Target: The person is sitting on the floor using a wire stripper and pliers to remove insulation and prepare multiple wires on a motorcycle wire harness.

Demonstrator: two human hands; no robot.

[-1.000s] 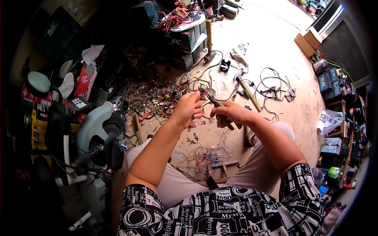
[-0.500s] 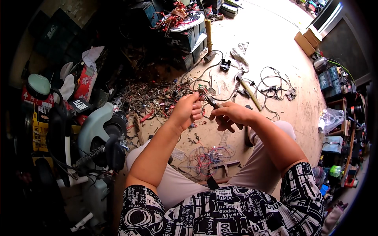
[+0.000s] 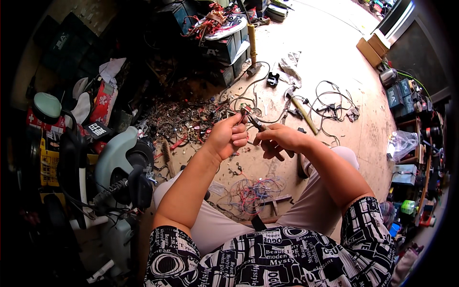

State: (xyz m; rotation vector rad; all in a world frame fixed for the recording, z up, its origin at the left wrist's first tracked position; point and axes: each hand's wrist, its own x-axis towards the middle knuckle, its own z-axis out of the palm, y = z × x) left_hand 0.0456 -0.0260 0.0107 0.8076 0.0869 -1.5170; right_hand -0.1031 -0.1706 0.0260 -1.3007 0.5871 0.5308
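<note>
I have 2 bare hands in view above the littered floor (image 3: 356, 131). Left hand (image 3: 227, 137): grip pinching a small piece (image 3: 243, 112) between thumb and forefinger; too little shows for me to identify it. Right hand (image 3: 281, 137): grip closed around the handles of the pliers (image 3: 258, 125), tips angled toward the small piece. Contact there: I cannot tell. Beneath and left, a heap of scrap (image 3: 184, 115). Beyond the right hand, a wooden-handled hammer (image 3: 304, 114). Nearer the body, between the legs, tangled thin wires (image 3: 253, 195).
</note>
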